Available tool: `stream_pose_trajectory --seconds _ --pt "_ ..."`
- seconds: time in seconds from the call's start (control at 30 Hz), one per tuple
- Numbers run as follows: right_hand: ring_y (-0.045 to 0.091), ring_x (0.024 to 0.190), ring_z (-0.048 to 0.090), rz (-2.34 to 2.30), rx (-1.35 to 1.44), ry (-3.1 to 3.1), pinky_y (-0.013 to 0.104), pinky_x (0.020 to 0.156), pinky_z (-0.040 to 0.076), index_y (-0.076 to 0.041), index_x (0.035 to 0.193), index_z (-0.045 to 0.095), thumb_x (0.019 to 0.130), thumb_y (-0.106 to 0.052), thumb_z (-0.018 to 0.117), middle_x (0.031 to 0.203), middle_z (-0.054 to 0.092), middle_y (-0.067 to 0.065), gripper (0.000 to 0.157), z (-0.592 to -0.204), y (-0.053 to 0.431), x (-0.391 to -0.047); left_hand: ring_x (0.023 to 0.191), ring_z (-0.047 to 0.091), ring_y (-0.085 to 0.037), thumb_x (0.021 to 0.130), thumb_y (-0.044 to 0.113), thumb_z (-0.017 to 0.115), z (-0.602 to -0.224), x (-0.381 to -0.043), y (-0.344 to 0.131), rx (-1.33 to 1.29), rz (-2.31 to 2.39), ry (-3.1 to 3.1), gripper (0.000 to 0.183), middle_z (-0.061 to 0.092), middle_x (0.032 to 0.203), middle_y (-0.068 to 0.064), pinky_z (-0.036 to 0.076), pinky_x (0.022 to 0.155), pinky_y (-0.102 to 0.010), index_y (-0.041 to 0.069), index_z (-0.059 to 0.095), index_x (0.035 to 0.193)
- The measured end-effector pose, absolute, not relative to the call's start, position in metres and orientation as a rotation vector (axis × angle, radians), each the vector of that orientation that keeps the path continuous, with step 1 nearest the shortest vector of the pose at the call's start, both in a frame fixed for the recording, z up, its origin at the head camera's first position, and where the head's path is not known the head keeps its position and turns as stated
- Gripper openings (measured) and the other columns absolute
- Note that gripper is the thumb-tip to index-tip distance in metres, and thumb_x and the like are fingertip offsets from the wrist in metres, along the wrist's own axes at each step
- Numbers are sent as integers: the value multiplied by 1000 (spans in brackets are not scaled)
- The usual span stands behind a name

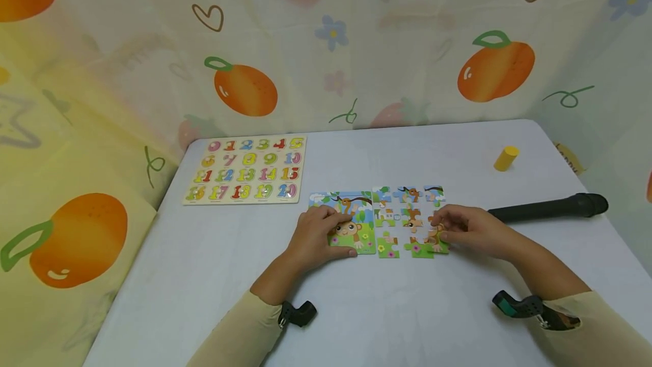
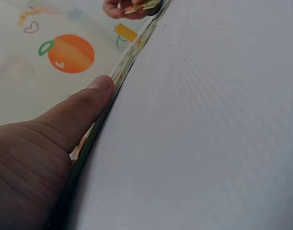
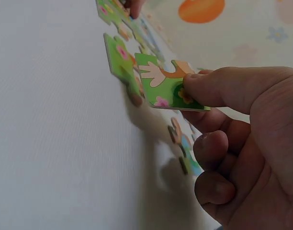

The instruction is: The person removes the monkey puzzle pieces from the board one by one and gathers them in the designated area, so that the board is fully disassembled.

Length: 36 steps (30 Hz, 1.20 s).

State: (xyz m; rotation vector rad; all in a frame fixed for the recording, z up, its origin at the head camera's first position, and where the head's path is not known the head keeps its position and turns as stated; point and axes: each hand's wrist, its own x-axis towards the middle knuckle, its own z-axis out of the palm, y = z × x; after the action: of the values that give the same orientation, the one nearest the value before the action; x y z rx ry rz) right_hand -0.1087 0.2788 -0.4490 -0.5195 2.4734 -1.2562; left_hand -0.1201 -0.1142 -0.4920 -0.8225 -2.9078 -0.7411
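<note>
My left hand (image 1: 314,238) rests on a square monkey picture board (image 1: 364,230), its fingers over the picture and its thumb along the near edge. In the left wrist view the thumb (image 2: 91,103) lies straight against the board's rim. My right hand (image 1: 474,232) pinches a green jigsaw piece (image 3: 161,86) between thumb and forefinger, raised above the white table. That piece shows a pale monkey paw and small flowers. Several loose jigsaw pieces (image 1: 387,248) lie in spaced rows between the hands, right of the board.
A wooden number board (image 1: 239,183) from 0 to 20 lies at the back left. A yellow cylinder (image 1: 506,158) stands at the back right. Behind my right hand lies a black microphone-like rod (image 1: 550,208). A fruit-printed cloth (image 1: 356,61) hangs behind the white table (image 1: 356,310).
</note>
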Motion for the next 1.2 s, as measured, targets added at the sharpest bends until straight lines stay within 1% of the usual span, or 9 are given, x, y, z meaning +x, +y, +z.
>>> stream_pose_trajectory --seconds 0.07,0.23,0.4,0.57,0.67,0.9,1.2 --pt "15 88 55 -1239 -496 2490 26 72 47 -15 117 72 99 -10 77 97 62 0 19 -450 284 -106 110 53 -19 75 60 93 -492 -120 -114 -823 -748 -2907 79 61 121 2 39 96 -43 26 70 143" --pt "16 86 55 -1192 -442 2537 26 70 46 -18 114 72 97 -12 78 93 60 1 19 -451 295 -99 110 53 -19 75 60 93 -493 -119 -115 -822 -750 -2909 79 61 121 2 39 96 -43 26 70 143" --pt "17 85 55 -1193 -431 2538 26 69 46 -17 114 72 97 -9 78 93 60 3 19 -452 303 -96 111 53 -18 75 60 94 -492 -119 -115 -818 -755 -2905 79 61 122 3 39 95 -42 26 71 143" --pt "17 80 55 -1190 -440 2544 26 67 47 -16 114 73 97 -7 77 94 62 3 20 -453 307 -95 112 54 -19 75 59 94 -492 -119 -115 -829 -766 -2900 79 62 122 2 39 96 -43 26 70 143" --pt "16 78 56 -1166 -429 2581 26 66 47 -17 114 73 96 -7 78 95 64 2 22 -453 307 -94 111 54 -19 75 59 94 -492 -120 -115 -833 -768 -2892 79 62 122 2 39 95 -43 26 71 143" --pt "11 73 54 -1109 -418 2712 26 64 46 -14 119 78 94 -11 82 99 70 -3 26 -460 307 -90 111 53 -19 75 58 94 -489 -119 -114 -829 -764 -2908 78 62 122 2 39 96 -43 25 71 143" --pt "8 71 53 -1055 -474 2856 27 62 46 -17 120 81 91 -9 85 99 69 -7 29 -467 304 -84 112 54 -19 75 56 95 -488 -118 -113 -821 -760 -2902 77 62 122 1 40 97 -45 25 71 142"
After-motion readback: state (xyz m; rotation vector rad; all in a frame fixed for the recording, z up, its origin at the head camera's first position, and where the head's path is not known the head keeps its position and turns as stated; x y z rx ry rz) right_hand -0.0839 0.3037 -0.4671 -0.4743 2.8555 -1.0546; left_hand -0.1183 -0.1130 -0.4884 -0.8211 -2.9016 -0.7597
